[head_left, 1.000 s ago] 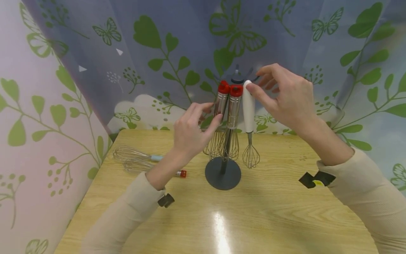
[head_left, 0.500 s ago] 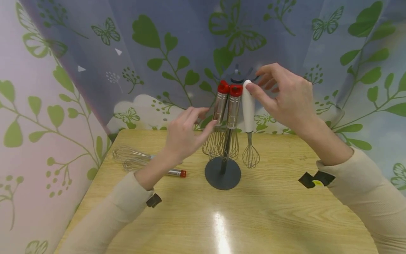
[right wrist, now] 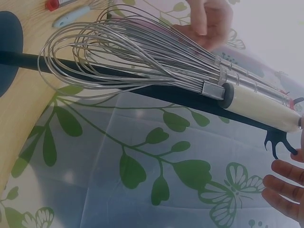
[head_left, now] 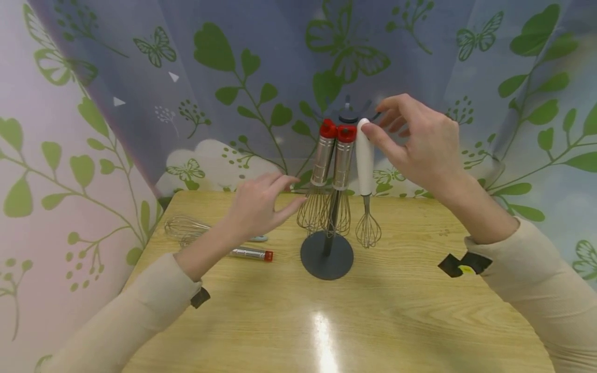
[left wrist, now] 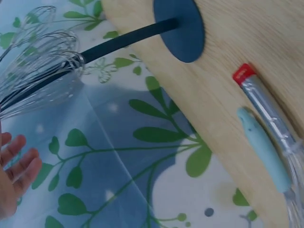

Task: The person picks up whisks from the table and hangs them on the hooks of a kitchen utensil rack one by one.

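A dark whisk stand (head_left: 322, 264) rises from a round base. Two steel-handled whisks with red ends, the left whisk (head_left: 323, 163) and the right whisk (head_left: 343, 160), hang side by side at it, wire loops down. To their right hangs a smaller-looking whisk with a white handle (head_left: 365, 166). My right hand (head_left: 420, 140) is at the top of that handle, thumb tip against it, the other fingers apart from the thumb near a hook. Left of the stand, my left hand (head_left: 256, 207) holds nothing, its thumb and fingers spread beside the left whisk's wires.
On the wooden table (head_left: 396, 311), left of the stand, lie two whisks, one with a red-ended steel handle (head_left: 249, 252), the other with a light blue handle (left wrist: 263, 147). My left forearm covers part of them. A leaf-patterned curtain (head_left: 280, 62) hangs behind the table.
My left hand has moved away from the left red-ended whisk, down and to the left. My right hand has stayed at the white handle, and the hanging whisks keep their places.
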`<state>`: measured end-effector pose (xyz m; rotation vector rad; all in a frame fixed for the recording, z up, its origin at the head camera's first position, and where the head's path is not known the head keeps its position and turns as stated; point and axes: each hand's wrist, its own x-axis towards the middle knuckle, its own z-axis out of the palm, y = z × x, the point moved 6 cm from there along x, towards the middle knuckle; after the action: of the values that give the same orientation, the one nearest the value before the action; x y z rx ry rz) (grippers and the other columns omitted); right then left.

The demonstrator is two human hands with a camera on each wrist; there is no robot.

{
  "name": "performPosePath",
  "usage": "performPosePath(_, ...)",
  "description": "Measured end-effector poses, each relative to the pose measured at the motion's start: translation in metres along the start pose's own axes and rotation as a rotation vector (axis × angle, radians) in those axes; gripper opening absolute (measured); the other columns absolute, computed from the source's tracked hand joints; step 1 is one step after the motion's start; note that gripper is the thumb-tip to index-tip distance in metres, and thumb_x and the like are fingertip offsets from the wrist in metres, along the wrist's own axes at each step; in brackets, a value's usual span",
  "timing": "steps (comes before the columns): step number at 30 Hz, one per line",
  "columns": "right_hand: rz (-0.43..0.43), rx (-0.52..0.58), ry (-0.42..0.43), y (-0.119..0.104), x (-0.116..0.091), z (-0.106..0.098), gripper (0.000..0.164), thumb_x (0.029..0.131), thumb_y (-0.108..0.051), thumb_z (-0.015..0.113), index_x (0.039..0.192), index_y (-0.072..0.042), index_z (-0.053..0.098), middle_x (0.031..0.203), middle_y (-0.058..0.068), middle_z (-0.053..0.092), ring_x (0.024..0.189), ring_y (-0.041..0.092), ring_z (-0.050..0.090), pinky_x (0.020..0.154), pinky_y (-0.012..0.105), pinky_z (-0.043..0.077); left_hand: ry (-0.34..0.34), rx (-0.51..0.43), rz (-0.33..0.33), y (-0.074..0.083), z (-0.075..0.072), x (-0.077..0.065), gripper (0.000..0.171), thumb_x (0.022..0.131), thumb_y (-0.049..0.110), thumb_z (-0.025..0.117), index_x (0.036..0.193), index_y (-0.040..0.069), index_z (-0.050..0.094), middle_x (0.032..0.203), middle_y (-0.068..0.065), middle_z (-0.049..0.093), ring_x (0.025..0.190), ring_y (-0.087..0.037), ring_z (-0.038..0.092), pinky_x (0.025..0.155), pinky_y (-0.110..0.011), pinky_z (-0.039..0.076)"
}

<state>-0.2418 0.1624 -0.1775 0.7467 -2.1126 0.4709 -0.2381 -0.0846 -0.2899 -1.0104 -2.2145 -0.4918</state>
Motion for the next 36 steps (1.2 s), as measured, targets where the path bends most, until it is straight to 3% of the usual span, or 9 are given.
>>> performPosePath(8, 0.004, 0.002, 0.005, 0.0, 0.0, -0.001, 0.081, 0.103, -0.073, 0.041, 0.114, 0.003, 0.068, 0.09, 0.017, 0.077, 0.069, 0.032, 0.074, 0.056, 0.041, 0.052, -0.118, 0.037, 0.043, -0.011, 0.009, -0.014, 0.035, 0.093, 0.037, 0.078, 0.112, 0.008, 0.074, 0.091, -0.005, 0.077, 0.073, -0.02, 0.073, 0.051, -0.026, 0.049)
performPosePath(13, 0.009, 0.003, 0.001, 0.0, 0.001, -0.001, 0.081, 0.103, -0.073, 0.042, 0.114, 0.003, 0.068, 0.091, 0.017, 0.078, 0.069, 0.032, 0.075, 0.056, 0.041, 0.052, -0.236, 0.03, -0.005, -0.025, 0.013, -0.022, 0.035, 0.097, 0.04, 0.074, 0.114, 0.01, 0.074, 0.096, -0.006, 0.078, 0.081, -0.021, 0.075, 0.064, -0.033, 0.059)
performPosePath(17, 0.01, 0.004, -0.004, -0.001, 0.0, 0.0, 0.079, 0.103, -0.072, 0.044, 0.115, 0.002, 0.068, 0.092, 0.017, 0.078, 0.07, 0.033, 0.075, 0.056, 0.042, 0.053, -0.325, 0.046, -0.021, -0.035, 0.019, -0.031, 0.036, 0.098, 0.043, 0.071, 0.117, 0.012, 0.074, 0.098, -0.004, 0.079, 0.081, -0.02, 0.075, 0.059, -0.03, 0.055)
performPosePath(21, 0.012, -0.002, -0.008, 0.0, 0.0, 0.0, 0.078, 0.103, -0.072, 0.045, 0.115, 0.002, 0.068, 0.092, 0.017, 0.079, 0.07, 0.033, 0.075, 0.057, 0.042, 0.053, -0.363, 0.039, -0.004, -0.041, 0.021, -0.039, 0.033, 0.096, 0.041, 0.073, 0.114, 0.013, 0.073, 0.095, -0.003, 0.078, 0.078, -0.019, 0.074, 0.053, -0.026, 0.048)
performPosePath(28, 0.009, -0.009, -0.004, 0.001, 0.0, 0.0, 0.078, 0.103, -0.072, 0.045, 0.115, 0.002, 0.068, 0.091, 0.016, 0.078, 0.071, 0.033, 0.075, 0.056, 0.041, 0.052, -0.409, 0.031, 0.012, -0.05, 0.027, -0.05, 0.033, 0.095, 0.041, 0.073, 0.112, 0.013, 0.074, 0.092, -0.002, 0.076, 0.07, -0.016, 0.07, 0.054, -0.023, 0.046)
performPosePath(36, 0.011, -0.012, -0.013, 0.001, 0.0, 0.0, 0.078, 0.102, -0.072, 0.045, 0.115, 0.001, 0.068, 0.092, 0.017, 0.078, 0.072, 0.034, 0.075, 0.056, 0.042, 0.052, -0.506, 0.037, -0.025, -0.056, 0.041, -0.069, 0.036, 0.096, 0.045, 0.071, 0.117, 0.015, 0.074, 0.096, 0.0, 0.077, 0.069, -0.014, 0.069, 0.054, -0.022, 0.047)
